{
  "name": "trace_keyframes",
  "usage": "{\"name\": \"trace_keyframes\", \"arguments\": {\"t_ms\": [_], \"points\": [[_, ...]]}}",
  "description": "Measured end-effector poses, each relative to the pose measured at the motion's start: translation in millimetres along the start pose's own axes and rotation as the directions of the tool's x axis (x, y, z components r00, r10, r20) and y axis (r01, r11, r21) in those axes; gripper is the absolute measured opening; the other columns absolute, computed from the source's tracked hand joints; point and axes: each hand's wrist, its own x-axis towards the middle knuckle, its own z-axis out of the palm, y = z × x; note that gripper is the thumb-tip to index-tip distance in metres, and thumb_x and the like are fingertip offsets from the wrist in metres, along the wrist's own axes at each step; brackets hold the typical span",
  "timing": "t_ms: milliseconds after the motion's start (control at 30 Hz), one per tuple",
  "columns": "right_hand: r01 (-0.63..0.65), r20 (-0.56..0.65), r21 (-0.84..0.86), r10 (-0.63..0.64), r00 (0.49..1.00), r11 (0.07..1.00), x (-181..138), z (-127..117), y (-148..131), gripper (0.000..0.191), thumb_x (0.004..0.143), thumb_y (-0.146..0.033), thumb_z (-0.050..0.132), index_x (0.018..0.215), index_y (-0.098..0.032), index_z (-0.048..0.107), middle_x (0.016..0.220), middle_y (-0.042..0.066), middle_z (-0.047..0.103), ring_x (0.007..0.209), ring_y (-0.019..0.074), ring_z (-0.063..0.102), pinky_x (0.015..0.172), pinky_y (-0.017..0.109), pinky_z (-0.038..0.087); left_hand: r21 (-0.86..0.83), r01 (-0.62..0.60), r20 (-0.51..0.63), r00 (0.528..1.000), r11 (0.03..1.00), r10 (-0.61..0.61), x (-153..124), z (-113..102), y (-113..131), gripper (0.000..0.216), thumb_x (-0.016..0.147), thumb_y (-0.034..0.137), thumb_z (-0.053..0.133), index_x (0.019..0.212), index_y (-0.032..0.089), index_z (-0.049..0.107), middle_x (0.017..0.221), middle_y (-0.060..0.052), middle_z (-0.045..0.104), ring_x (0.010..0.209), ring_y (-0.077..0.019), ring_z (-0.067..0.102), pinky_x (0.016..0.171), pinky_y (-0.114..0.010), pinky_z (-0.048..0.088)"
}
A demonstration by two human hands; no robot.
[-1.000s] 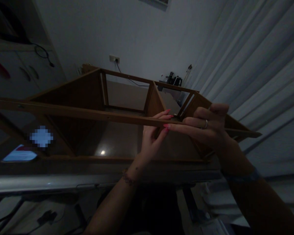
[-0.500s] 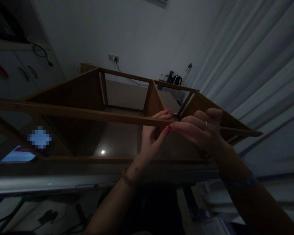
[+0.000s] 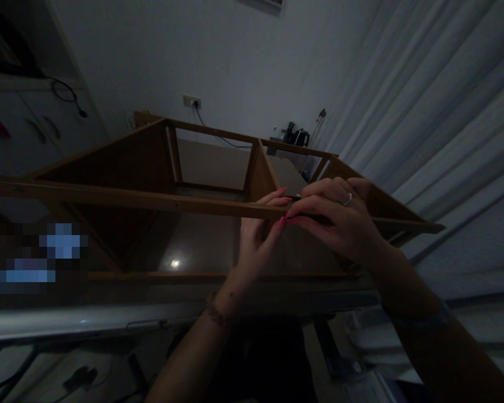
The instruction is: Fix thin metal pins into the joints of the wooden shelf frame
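Gripping the upper near rail of a wooden shelf unit [image 3: 205, 206], the left hand [image 3: 252, 238] has its fingers behind the wood and its thumb in front, close to an upright divider [image 3: 260, 170]. Beside it, the right hand [image 3: 340, 221], wearing a ring [image 3: 348, 199], brings thumb and forefinger together at the rail's front face, against the left thumb. The fingers hide whether anything small is pinched there. The open-framed unit lies lengthwise along the near edge of a desk, which is trimmed in silvery metal [image 3: 88, 322]. A bracelet [image 3: 215, 310] circles the left wrist. Behind the unit's far rail, toward the right, are black appliances [image 3: 296, 136]; a pale curtain [image 3: 441, 123] hangs at the far right. The room is dim.
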Motion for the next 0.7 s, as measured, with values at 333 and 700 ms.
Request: {"name": "trace_keyframes", "arguments": {"t_ms": [333,700], "points": [[0.055,-0.013,0.062,-0.054,0.998,0.997,1.3,1.0,3.3,0.019,0.1,-0.04,0.057,0.1,-0.032,0.074,0.094,-0.004,0.072,0.083,0.0141,0.062,0.082,0.036,0.028,-0.013,0.016,0.005,1.0,1.0,-0.016,-1.0,-0.1,2.1,0.031,0.097,0.031,0.057,0.128,0.026,0.061,0.142,-0.009,0.06,0.133,-0.0257,0.054,0.114,-0.05,0.039],[0.15,-0.079,0.022,-0.148,0.986,0.988,2.2,0.6,4.8,0.012,0.097,-0.035,0.063,0.098,-0.031,0.074,0.089,-0.005,0.069,0.076,0.0124,0.058,0.079,0.034,0.03,-0.032,0.037,0.005,0.999,0.999,-0.037,-2.8,0.5,1.3,0.031,0.098,0.031,0.057,0.128,0.028,0.061,0.142,-0.008,0.059,0.134,-0.0257,0.053,0.114,-0.049,0.038]]}}
